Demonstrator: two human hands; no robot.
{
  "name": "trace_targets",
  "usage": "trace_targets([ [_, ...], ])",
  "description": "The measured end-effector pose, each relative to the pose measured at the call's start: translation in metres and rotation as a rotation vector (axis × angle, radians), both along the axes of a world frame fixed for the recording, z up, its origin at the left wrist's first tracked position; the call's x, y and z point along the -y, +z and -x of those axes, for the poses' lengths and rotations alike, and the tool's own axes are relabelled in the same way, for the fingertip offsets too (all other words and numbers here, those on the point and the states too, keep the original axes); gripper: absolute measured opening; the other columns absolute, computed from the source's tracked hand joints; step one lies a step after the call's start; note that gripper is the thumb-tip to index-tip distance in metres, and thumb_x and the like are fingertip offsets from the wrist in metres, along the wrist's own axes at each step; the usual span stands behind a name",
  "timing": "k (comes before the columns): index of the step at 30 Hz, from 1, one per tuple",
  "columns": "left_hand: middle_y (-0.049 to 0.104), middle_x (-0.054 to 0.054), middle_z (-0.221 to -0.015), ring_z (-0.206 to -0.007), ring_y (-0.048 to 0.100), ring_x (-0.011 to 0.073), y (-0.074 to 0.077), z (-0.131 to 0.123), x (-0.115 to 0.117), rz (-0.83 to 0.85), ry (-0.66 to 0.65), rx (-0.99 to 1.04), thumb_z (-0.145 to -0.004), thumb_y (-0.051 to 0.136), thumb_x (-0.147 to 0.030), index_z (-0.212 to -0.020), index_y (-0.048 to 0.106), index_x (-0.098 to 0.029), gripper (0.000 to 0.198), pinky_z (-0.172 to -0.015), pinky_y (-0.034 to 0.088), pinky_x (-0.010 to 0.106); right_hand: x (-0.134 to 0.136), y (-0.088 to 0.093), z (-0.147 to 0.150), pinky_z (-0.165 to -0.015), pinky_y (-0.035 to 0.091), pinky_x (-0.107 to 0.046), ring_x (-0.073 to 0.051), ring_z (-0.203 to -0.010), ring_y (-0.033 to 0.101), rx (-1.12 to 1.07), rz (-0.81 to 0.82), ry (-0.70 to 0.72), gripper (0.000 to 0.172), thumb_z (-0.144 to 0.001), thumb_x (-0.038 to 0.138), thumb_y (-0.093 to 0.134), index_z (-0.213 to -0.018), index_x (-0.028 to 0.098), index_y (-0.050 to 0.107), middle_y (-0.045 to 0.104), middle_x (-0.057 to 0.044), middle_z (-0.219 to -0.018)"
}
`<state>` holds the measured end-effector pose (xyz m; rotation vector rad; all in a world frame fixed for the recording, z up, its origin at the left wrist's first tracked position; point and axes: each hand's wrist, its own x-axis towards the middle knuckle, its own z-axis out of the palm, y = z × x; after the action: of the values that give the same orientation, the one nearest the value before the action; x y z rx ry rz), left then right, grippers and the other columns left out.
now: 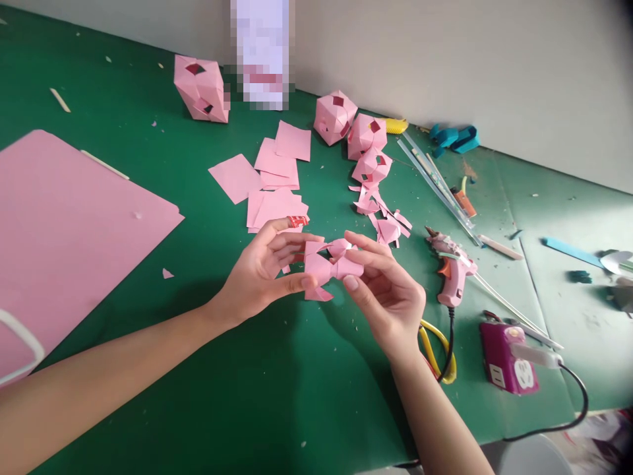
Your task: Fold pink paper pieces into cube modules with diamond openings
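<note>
A small folded pink paper piece (324, 267) with cut openings and loose flaps is held between both hands above the green table. My left hand (264, 264) pinches its left side, thumb in front and fingers behind; a red patterned wrap covers one fingertip. My right hand (388, 290) grips the right side between thumb and fingers. Just behind the hands lie square pink paper sheets (235, 178) in a loose stack. Folded pink paper pieces (388, 229) with spread strips sit beyond my right hand, in line with finished-looking pink paper polyhedra (336, 117).
A pink glue gun (452, 267) lies on the right, its cord running past yellow-handled scissors (448, 356). Near the right edge stands a purple power adapter (504, 359) with a plug. A large pink sheet (74, 231) covers the left side. Another paper polyhedron (202, 89) rests by the wall.
</note>
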<state>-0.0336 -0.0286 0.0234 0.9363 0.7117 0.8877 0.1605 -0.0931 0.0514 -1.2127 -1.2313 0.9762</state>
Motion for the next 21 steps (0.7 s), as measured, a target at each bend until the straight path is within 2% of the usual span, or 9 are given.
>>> trace_targets([
  [5, 0.071, 0.009, -0.133, -0.126, 0.068, 0.0267, -0.0018, 0.0001, 0.0006, -0.002, -0.002, 0.030, -0.073, 0.094, -0.025, -0.128, 0.055, -0.026, 0.068, -0.111, 0.056, 0.043, -0.0004, -0.0009, 0.0010, -0.099, 0.065, -0.046, -0.029, -0.128, 0.069, -0.024, 0.001, 0.017, 0.027, -0.094, 0.021, 0.074, -0.119, 0.031, 0.078, 0.070, -0.007, -0.141],
  [10, 0.071, 0.010, -0.134, -0.128, 0.068, 0.0281, -0.0014, -0.0003, 0.0008, 0.000, -0.012, 0.022, -0.073, 0.094, -0.026, -0.128, 0.053, -0.025, 0.068, -0.113, 0.055, 0.046, 0.0002, -0.0016, 0.0024, -0.103, 0.063, -0.049, -0.029, -0.130, 0.068, -0.024, 0.006, 0.025, 0.030, -0.093, 0.020, 0.075, -0.119, 0.033, 0.078, 0.071, -0.006, -0.140],
  [17, 0.073, 0.009, -0.132, -0.127, 0.069, 0.0267, 0.0007, -0.0007, 0.0006, -0.016, -0.017, 0.041, -0.074, 0.093, -0.022, -0.126, 0.053, -0.024, 0.065, -0.113, 0.056, 0.045, 0.0007, -0.0009, 0.0051, -0.099, 0.065, -0.045, -0.029, -0.129, 0.068, -0.085, 0.046, 0.038, 0.028, -0.093, 0.024, 0.076, -0.119, 0.033, 0.079, 0.068, -0.006, -0.145],
  [19, 0.072, 0.010, -0.133, -0.128, 0.069, 0.0268, 0.0008, -0.0009, 0.0007, -0.025, -0.015, 0.036, -0.074, 0.093, -0.023, -0.127, 0.053, -0.024, 0.066, -0.113, 0.056, 0.044, -0.0002, -0.0016, 0.0054, -0.092, 0.067, -0.040, -0.026, -0.118, 0.074, -0.121, 0.069, -0.007, 0.032, -0.093, 0.027, 0.078, -0.123, 0.035, 0.077, 0.067, -0.005, -0.145],
  [21, 0.072, 0.009, -0.133, -0.128, 0.069, 0.0261, 0.0007, -0.0010, 0.0008, -0.037, -0.011, 0.031, -0.075, 0.092, -0.021, -0.128, 0.054, -0.024, 0.066, -0.112, 0.057, 0.042, -0.0015, -0.0030, 0.0059, -0.083, 0.068, -0.035, -0.020, -0.099, 0.077, -0.148, 0.091, -0.058, 0.033, -0.092, 0.030, 0.079, -0.124, 0.035, 0.076, 0.072, -0.004, -0.132],
])
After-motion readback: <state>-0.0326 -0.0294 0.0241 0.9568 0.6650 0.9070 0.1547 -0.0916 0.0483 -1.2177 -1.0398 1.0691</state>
